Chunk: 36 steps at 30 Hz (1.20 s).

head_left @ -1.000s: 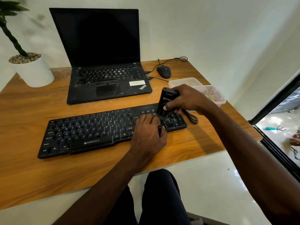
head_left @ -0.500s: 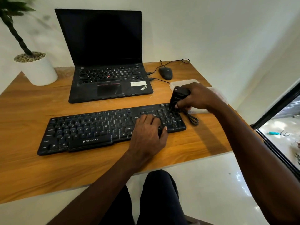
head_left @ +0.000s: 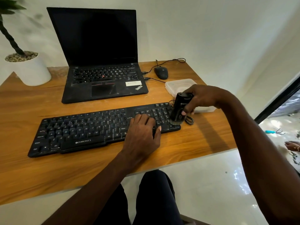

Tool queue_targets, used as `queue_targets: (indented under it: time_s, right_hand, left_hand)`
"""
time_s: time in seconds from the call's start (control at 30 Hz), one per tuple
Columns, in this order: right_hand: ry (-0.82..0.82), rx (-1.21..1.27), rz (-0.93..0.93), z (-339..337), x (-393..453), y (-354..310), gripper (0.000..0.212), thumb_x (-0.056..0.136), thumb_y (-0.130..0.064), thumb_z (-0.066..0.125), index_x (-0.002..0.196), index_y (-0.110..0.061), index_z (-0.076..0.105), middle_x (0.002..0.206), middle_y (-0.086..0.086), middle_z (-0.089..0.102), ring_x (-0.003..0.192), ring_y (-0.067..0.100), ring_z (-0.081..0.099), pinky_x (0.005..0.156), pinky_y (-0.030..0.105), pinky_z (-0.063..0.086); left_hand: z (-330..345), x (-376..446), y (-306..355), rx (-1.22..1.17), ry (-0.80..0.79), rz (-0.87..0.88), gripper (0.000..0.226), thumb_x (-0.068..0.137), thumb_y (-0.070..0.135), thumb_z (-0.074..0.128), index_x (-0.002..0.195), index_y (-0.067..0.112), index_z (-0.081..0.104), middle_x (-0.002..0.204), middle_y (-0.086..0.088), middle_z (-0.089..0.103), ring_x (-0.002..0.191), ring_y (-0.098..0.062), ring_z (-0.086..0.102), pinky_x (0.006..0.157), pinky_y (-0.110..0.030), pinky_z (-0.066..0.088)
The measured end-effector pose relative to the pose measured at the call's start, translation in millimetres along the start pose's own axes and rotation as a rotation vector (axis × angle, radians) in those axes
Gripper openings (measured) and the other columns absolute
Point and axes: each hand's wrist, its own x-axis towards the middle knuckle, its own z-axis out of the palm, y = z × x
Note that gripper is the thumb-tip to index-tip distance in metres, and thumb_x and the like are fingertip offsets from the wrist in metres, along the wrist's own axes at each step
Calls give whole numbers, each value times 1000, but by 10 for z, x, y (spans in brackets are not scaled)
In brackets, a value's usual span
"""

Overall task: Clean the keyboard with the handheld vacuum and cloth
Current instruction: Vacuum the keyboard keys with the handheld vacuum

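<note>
Right hand (head_left: pixel 201 98) fingers clenched around the handheld vacuum (head_left: pixel 179 108), brush on the keyboard (head_left: pixel 90 129); left hand (head_left: pixel 142 133) fingers released, flat on keys beside it

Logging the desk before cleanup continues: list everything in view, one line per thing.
keyboard: one, black, front of the desk, under both hands
handheld vacuum: one, black, upright on the keyboard's right end
laptop: one, black, open, screen dark, behind the keyboard
mouse: one, black, wired, right of the laptop
plastic containers: clear, behind the vacuum; count unclear
plant pot: one, white, far left corner
desk: one, wooden brown
cloth: none seen
left hand: flat on the keyboard, steadying it
right hand: grip closed around the vacuum
</note>
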Motion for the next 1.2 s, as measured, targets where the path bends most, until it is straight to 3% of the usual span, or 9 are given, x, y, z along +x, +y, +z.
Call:
queue_targets:
  time_s: [0.17,0.23,0.33,0.37,0.53,0.7,0.87,1.07,1.2]
  right_hand:
    - [357,-149,-108,144,286,-84,25,71,-19,81,89,-19,62,83,0,65,77,17,60,59,25,41]
    - [260,-168,-100,124,234,-81,23,70,-18,81,87,-17,64,84,0,67,79,17,60,62,26,43]
    - [-59,-93,-33,-14,66,-59,20,70,-8,80,85,-11,69,79,1,72,74,14,66,64,22,49]
    - [-64,-68,-29,-35,74,-44,20,70,-7,80,85,-11,69,78,1,73,72,14,67,64,21,49]
    - [341,-99,-105,138,351,-40,24,72,-19,80,89,-19,63,83,-1,67,79,19,62,63,27,43]
    - [-35,-71,-23,-19,142,-68,23,70,-7,80,90,-8,69,82,3,73,76,15,67,67,25,51]
    - [389,-143,-85,136,388,-83,26,72,-19,80,91,-22,62,87,-1,65,79,14,60,61,25,40]
    - [-14,-50,23,-15,158,-85,25,70,-11,81,90,-14,67,89,5,73,82,18,69,75,32,54]
    - [411,-111,-31,161,378,-159,29,72,-18,79,96,-18,64,93,1,67,81,17,61,62,24,44]
  left_hand:
    - [-4,-8,-3,3,1,0,26,90,38,55,98,14,61,97,-3,56,94,-18,47,84,-34,42]
    - [-4,-10,-4,6,5,9,26,90,38,55,98,13,61,97,-3,56,94,-19,48,84,-35,43]
    - [-6,-6,-4,4,1,8,26,89,37,56,99,13,61,98,-4,57,95,-19,49,86,-35,43]
    - [-4,-6,-4,5,1,8,26,90,37,56,99,13,61,98,-4,57,95,-19,48,86,-36,43]
    - [0,-6,-6,-2,-2,1,26,90,37,57,99,14,60,99,-4,56,96,-19,48,86,-35,43]
    - [0,-4,-4,-1,0,-2,26,89,38,58,100,15,60,99,-3,57,96,-18,49,87,-35,42]
    - [-3,-6,-6,-3,-8,-3,25,89,37,58,100,15,60,100,-3,57,96,-18,48,87,-35,42]
    - [-3,-4,-14,-5,-16,2,26,89,37,57,100,14,60,100,-4,57,96,-18,49,87,-35,42]
    - [-16,-3,6,-18,-1,-7,24,90,36,57,98,13,61,98,-4,57,95,-19,49,86,-36,42]
